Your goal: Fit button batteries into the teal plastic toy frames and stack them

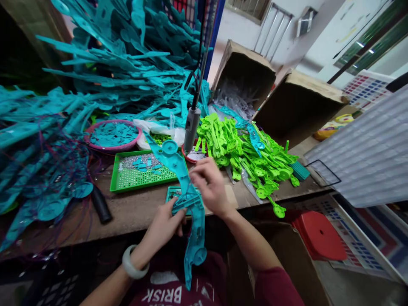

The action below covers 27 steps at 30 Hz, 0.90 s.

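Observation:
A long, curved teal plastic part [198,214] with round cups near both ends stands slantwise in front of me. My left hand [168,219] grips it near the middle, thumb on top, by a short crosspiece. Close to its right edge is my right hand [210,185], fingers curled together and a little blurred; whether something small is pinched in them cannot be made out. Behind the part lies a green perforated tray [127,185] with small metal bits and teal pieces. A small teal tray [172,191] sits partly hidden under the part.
Teal parts [127,76] are heaped at the back left, with thin wires at the left. A pink basket [139,135] holds small teal pieces. A grey upright tool [192,127] hangs mid-table. Lime green parts [242,148], cardboard boxes [299,106] and a red stool [318,236] are right.

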Motion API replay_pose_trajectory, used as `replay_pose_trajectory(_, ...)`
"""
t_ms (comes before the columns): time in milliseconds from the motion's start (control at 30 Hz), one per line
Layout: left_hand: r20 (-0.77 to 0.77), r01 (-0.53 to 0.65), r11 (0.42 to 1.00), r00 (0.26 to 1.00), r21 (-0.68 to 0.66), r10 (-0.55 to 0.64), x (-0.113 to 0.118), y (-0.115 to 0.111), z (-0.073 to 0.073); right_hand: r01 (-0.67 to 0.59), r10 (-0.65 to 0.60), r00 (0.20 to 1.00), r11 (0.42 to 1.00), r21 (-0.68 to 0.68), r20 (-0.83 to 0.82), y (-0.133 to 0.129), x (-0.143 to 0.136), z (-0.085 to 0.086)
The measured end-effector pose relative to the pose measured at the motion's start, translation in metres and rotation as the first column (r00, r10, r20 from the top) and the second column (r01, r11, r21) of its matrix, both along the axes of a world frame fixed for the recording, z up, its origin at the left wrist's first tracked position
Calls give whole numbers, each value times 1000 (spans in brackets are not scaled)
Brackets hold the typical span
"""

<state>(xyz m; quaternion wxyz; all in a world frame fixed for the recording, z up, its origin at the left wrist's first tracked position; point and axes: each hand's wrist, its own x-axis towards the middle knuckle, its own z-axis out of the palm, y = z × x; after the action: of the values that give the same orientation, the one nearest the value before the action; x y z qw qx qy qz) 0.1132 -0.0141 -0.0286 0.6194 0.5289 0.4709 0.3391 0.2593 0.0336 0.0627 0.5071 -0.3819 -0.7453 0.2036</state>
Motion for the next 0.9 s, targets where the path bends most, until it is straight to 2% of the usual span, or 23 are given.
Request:
replay_pose_trajectory(33,18,-2,1000,1000,-23,3,-1,1,-4,108,-107,973,994,-5,-205,4,8,4)
replay_pose_trajectory(67,29,-8,999,1000,-46,9,-3,2,-9,217,-209,900,976,-23,-382,7,17,10)
replay_pose_trajectory(133,44,-19,997,999,-72,22,-8,4,-17,422,-365,698,905,-58,-616,12,44,26)
replay_pose_trajectory(167,48,-19,996,999,-81,23,-11,5,-21,524,-418,601,849,-58,-681,14,60,34)
replay_pose_trajectory(267,52,-29,995,998,-98,34,-20,7,-25,791,-507,383,611,-9,-772,14,113,54)
replay_pose_trajectory(333,79,-39,996,996,-75,45,-22,7,-23,889,-538,303,456,31,-787,12,145,59)
replay_pose_trajectory(367,115,-49,996,992,-73,57,-22,7,-21,912,-564,288,408,42,-774,10,158,57)
replay_pose_trajectory(400,157,-56,995,985,-85,69,-20,6,-19,914,-618,308,404,44,-724,9,167,54)
replay_pose_trajectory(433,192,-57,993,978,-106,77,-18,5,-18,897,-693,366,440,37,-621,6,173,50)
replay_pose_trajectory(500,208,-39,990,976,-138,68,-14,4,-15,840,-809,531,542,27,-254,-1,171,37)
replay_pose_trajectory(533,190,-22,990,981,-141,49,-13,3,-13,812,-811,583,581,45,-44,-7,163,29)
replay_pose_trajectory(600,155,18,990,988,-137,3,-11,3,-10,742,-753,611,652,155,243,-23,134,11)
replay_pose_trajectory(633,155,34,989,988,-146,-11,-10,2,-7,682,-708,638,702,205,303,-32,115,2)
replay_pose_trajectory(667,165,47,986,986,-162,-20,-10,2,-5,579,-607,709,792,197,357,-42,94,-8)
replay_pose_trajectory(700,177,56,983,984,-176,-24,-9,2,-2,431,-446,795,892,134,412,-52,74,-17)
replay_pose_trajectory(733,187,63,981,982,-185,-28,-8,1,1,280,-277,849,958,61,450,-60,56,-25)
replay_pose_trajectory(800,197,68,979,980,-194,-29,-5,-1,6,95,-68,856,995,-26,513,-70,29,-38)
replay_pose_trajectory(833,205,63,978,979,-200,-21,-4,-3,8,49,-20,835,998,-39,550,-71,21,-42)
replay_pose_trajectory(900,229,41,972,973,-230,14,1,-7,8,18,-1,785,1000,-22,620,-68,16,-48)
